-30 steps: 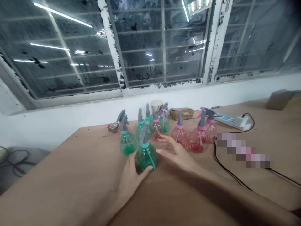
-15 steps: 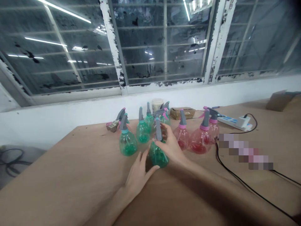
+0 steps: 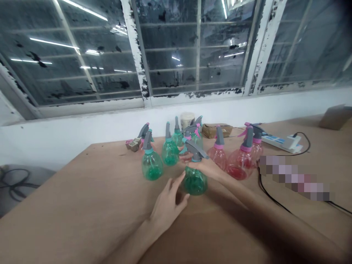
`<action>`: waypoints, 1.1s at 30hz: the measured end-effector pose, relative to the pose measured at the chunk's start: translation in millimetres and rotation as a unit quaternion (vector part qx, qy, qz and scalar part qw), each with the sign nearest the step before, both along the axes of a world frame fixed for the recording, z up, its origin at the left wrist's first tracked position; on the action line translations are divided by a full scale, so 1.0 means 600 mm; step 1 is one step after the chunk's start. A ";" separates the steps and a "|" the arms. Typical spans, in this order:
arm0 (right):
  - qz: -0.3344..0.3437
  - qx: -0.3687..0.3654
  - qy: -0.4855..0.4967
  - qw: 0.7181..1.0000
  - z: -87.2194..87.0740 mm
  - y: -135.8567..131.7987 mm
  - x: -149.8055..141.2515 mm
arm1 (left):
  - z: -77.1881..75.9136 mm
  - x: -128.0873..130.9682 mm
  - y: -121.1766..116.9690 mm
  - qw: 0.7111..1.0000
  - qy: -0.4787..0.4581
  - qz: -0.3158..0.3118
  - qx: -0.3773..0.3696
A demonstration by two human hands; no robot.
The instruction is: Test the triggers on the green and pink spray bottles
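A green transparent spray bottle (image 3: 195,183) with a grey trigger head stands on the table in front of me, head turned sideways. My right hand (image 3: 207,168) wraps round its neck just under the head, fingers partly hidden behind it. My left hand (image 3: 167,203) lies at the bottle's lower left, thumb and forefinger apart, their tips at or very near its side. A second green spray bottle (image 3: 152,168) stands to the left, and another green one (image 3: 169,152) behind. Beyond my right wrist stand pink spray bottles (image 3: 239,165).
A white tub (image 3: 187,118) and a brown cardboard box (image 3: 217,130) stand by the wall. Small blocks (image 3: 134,144) lie at the back left. A white power strip (image 3: 283,143) with black cables lies at the right, near a blurred-out patch (image 3: 295,178).
The trigger head has turned from facing me to pointing sideways. My right hand has moved round behind the neck. Both hands and the bottle appear slightly further right as the view shifts.
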State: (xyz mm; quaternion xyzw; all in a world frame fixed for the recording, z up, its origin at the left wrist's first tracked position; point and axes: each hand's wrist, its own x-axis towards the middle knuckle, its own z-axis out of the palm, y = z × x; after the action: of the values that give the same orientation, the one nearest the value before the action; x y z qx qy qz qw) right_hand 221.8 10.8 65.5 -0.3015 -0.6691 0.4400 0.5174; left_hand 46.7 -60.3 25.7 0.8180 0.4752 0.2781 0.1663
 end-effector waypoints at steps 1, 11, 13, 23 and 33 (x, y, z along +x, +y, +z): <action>0.007 -0.005 0.002 1.000 0.005 -0.001 0.000 | 0.000 0.001 -0.001 1.000 0.000 0.002 -0.001; 0.014 -0.016 -0.017 1.000 0.032 -0.007 0.017 | -0.006 0.006 -0.003 1.000 -0.004 0.006 -0.004; 0.004 -0.006 -0.010 1.000 0.028 -0.006 0.015 | -0.006 0.007 -0.003 1.000 0.000 0.014 -0.003; 0.005 0.072 0.039 0.997 0.018 0.004 0.012 | -0.005 0.006 0.000 1.000 -0.001 0.005 0.007; -0.057 0.110 -0.020 0.992 0.015 0.000 0.007 | -0.005 0.006 0.001 1.000 -0.004 0.017 -0.003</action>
State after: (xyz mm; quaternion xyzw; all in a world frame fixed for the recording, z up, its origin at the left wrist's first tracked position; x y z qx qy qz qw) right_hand 225.9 10.9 74.4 -0.2892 -0.7054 0.3278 0.5580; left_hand 50.2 -59.7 22.5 0.8083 0.4891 0.2829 0.1655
